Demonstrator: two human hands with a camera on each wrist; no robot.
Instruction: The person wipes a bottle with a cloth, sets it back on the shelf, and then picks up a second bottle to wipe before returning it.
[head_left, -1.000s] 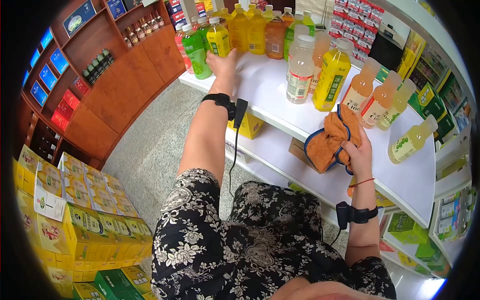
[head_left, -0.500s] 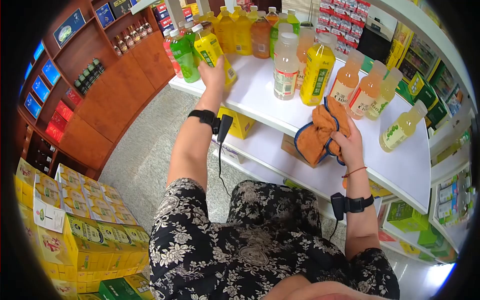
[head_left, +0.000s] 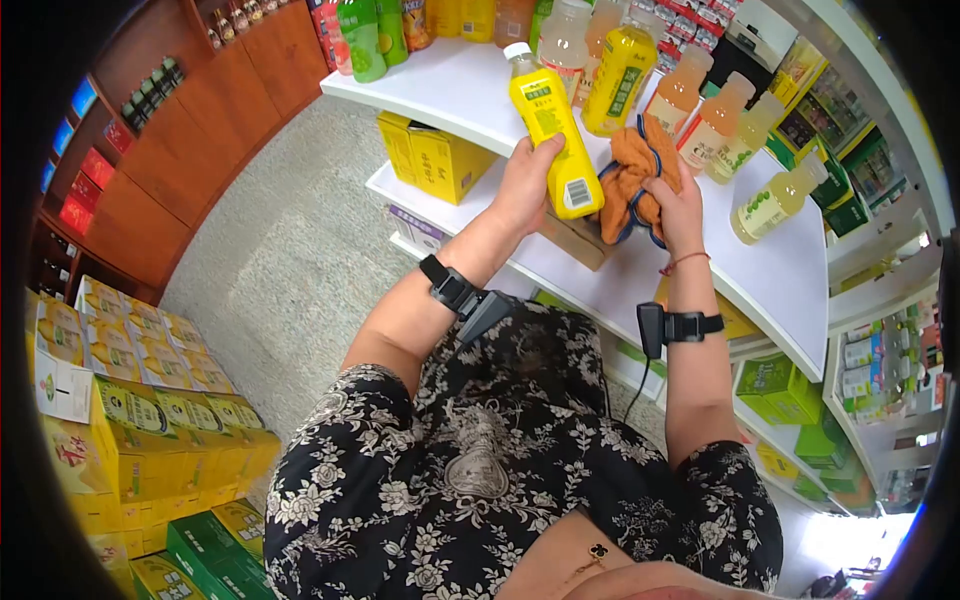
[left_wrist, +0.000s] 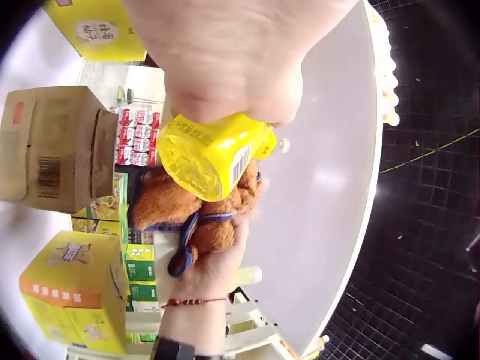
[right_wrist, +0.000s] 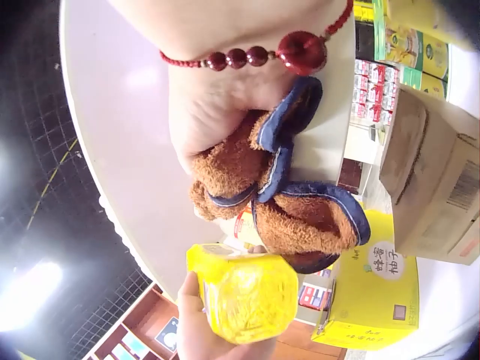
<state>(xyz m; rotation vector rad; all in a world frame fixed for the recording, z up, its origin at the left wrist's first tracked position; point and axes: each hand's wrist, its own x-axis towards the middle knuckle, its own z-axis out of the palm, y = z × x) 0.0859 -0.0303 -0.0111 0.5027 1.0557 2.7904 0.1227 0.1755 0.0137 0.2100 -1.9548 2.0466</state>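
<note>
The left hand (head_left: 527, 185) grips a yellow bottle (head_left: 553, 130) with a white cap, tilted, its base toward the person, in front of the white shelf's edge. Close on its right, the right hand (head_left: 680, 212) holds a bunched orange cloth (head_left: 632, 176) with dark blue trim. In the left wrist view the bottle (left_wrist: 217, 154) overlaps the cloth (left_wrist: 225, 210); whether they touch I cannot tell. The right wrist view shows the bottle's base (right_wrist: 251, 296) beside the cloth (right_wrist: 300, 225), with the left hand's fingers around the bottle.
Several upright bottles stand on the white top shelf (head_left: 770, 262), with a light green one (head_left: 770, 205) near its right side. Below are a yellow box (head_left: 432, 158) and a brown carton (left_wrist: 52, 150). Yellow cartons (head_left: 150, 430) are stacked at the lower left.
The left hand has brought the yellow bottle from the shelf's left end across to the right, beside the cloth. The right hand still holds the cloth. The head view has shifted downward.
</note>
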